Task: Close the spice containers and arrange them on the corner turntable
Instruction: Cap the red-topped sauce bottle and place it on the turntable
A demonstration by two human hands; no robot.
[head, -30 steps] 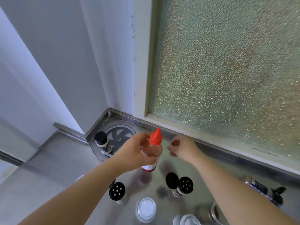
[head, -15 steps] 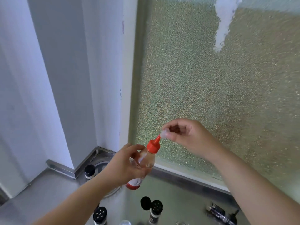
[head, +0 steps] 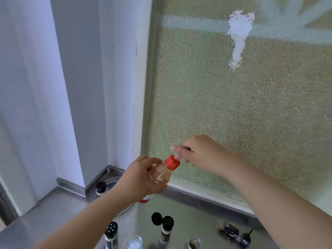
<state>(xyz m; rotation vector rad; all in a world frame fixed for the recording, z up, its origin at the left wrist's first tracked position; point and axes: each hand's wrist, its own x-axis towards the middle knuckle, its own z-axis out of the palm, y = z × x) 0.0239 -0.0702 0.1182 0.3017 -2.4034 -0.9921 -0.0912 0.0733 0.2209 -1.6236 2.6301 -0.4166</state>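
- Head view: left hand (head: 142,178) is gripping a clear bottle (head: 161,174) with a red cap (head: 172,162), held tilted in the air before the frosted window (head: 233,105); its base is hiding behind the fingers.
- Right hand (head: 201,153) is pinching a small pale tip cap (head: 177,156), blurred, at the cap's nozzle.
- Turntable (head: 111,178) in the corner is lying mostly hidden behind the left forearm, a black-lidded jar (head: 100,188) standing on it.
- Two black-topped shakers (head: 111,234) (head: 166,229) are standing on the steel counter (head: 197,218) below, the right one with its flip lid open.

frosted window pane (head: 224,108) bearing a white patch (head: 239,38); white wall (head: 75,87); steel counter (head: 45,212).
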